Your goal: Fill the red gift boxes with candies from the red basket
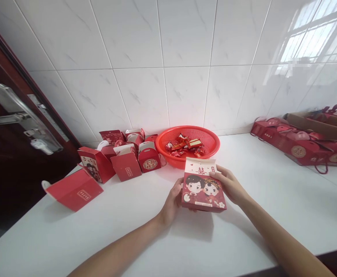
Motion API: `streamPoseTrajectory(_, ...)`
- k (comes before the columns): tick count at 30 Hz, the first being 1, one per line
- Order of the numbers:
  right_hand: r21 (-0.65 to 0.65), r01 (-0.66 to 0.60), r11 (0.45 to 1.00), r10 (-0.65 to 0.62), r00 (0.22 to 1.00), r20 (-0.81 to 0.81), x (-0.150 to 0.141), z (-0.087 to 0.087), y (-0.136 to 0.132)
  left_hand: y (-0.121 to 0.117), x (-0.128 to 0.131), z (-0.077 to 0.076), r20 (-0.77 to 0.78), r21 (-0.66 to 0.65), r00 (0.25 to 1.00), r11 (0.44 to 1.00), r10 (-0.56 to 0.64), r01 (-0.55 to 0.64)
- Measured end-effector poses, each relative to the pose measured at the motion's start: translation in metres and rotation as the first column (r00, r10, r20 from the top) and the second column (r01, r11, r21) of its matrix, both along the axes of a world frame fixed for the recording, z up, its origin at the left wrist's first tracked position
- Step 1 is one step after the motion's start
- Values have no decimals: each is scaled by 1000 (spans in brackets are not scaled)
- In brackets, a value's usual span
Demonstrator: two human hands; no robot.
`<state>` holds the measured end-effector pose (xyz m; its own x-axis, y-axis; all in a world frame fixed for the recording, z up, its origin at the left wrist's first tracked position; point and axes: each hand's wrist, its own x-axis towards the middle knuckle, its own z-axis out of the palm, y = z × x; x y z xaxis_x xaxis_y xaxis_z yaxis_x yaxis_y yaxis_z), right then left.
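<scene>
Both my hands hold a red gift box (203, 185) printed with a cartoon couple, above the white counter (145, 231). My left hand (171, 204) grips its left edge, fingers curled behind it. My right hand (229, 185) grips its right side, with a finger laid on the front near the top. The box's pale top flap stands up. Just behind it sits a red plastic basket (211, 140) with several wrapped candies (184, 145) inside.
Several folded red boxes (128, 154) cluster at the back left, one lying open (74, 189) near the counter's left edge. A dark door with a metal handle (15, 115) is at the left. Flat red boxes and cardboard (304, 142) lie stacked at the right. A tiled wall is behind.
</scene>
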<state>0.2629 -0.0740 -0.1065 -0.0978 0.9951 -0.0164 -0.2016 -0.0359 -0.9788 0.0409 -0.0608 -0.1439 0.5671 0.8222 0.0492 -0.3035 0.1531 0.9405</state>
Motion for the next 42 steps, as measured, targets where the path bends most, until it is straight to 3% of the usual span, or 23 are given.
streamPoseTrajectory(3, -92, 131, 987, -140, 985, -96, -3, 8, 0, -1, -4, 14, 20, 179, 992, 976, 121, -123)
streamPoseTrajectory(7, -112, 161, 981, -179, 969, -169, -14, 30, 9, 0, -5, 44, 20, 405, 954, 870, 300, -282)
streamPoseTrajectory(12, -100, 104, 990, -125, 964, -233, -32, 62, 33, 7, 7, 75, 80, 381, 927, 848, 367, -368)
streamPoseTrajectory(15, -59, 89, 994, -100, 967, -235, -42, 68, 47, 16, 11, 83, 122, 359, 897, 824, 425, -439)
streamPoseTrajectory(18, -18, 86, 996, -88, 971, -224, -50, 63, 56, 23, 9, 86, 120, 339, 876, 810, 467, -478)
streamPoseTrajectory(23, -57, 99, 993, -111, 957, -268, -59, 50, 63, 27, 3, 86, 82, 350, 854, 788, 513, -507)
streamPoseTrajectory(28, -82, 116, 990, -134, 953, -272, -61, 50, 63, 30, 1, 88, 44, 370, 840, 772, 541, -517)
streamPoseTrajectory(38, -150, 169, 974, -204, 943, -263, -56, 60, 63, 38, -13, 88, -4, 399, 901, 827, 434, -397)
streamPoseTrajectory(42, -160, 158, 974, -197, 942, -270, -55, 62, 62, 39, -14, 90, -13, 352, 924, 867, 381, -352)
